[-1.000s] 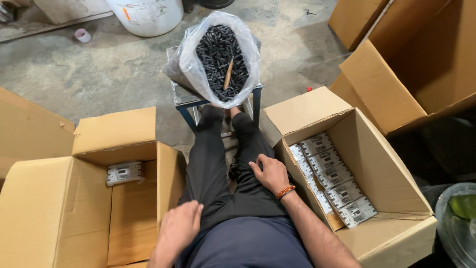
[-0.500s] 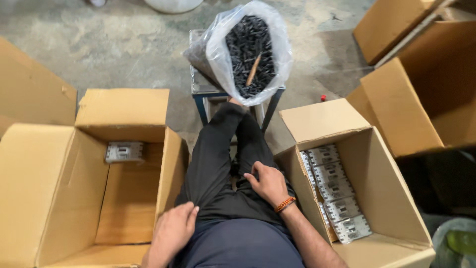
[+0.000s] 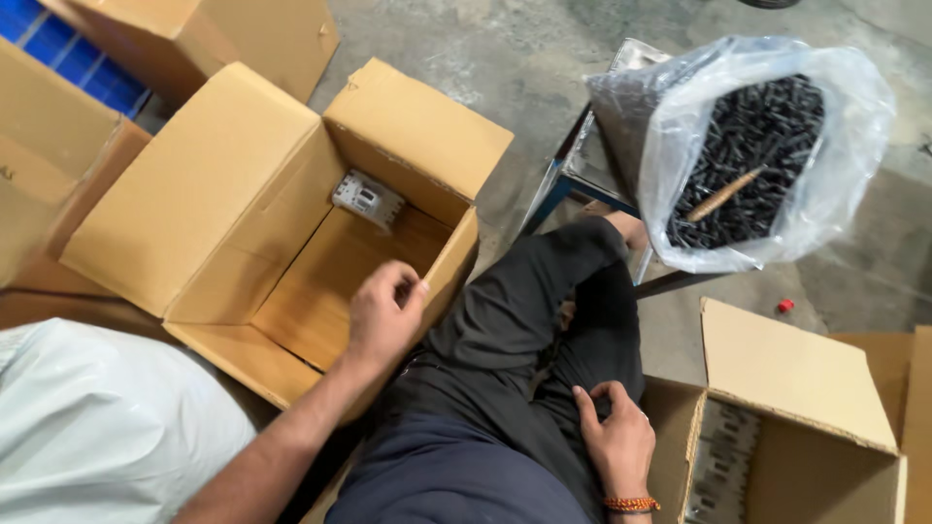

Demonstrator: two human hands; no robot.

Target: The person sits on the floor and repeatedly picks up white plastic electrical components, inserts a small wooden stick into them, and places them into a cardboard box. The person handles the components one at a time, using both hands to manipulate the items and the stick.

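The left hand (image 3: 383, 315) curls loosely over the near rim of the open cardboard box (image 3: 291, 291), fingers bent on the edge, gripping nothing else. Inside that box, one small grey packet (image 3: 367, 199) lies against the far wall, leaving the rest of the floor of the box bare. The right hand (image 3: 616, 442) rests half open and empty on the dark trousers, right of the box. Farther right of the box, a plastic bag of black parts (image 3: 752, 155) sits on a metal stool (image 3: 582, 175), and a second box (image 3: 786, 427) stands close to the knee.
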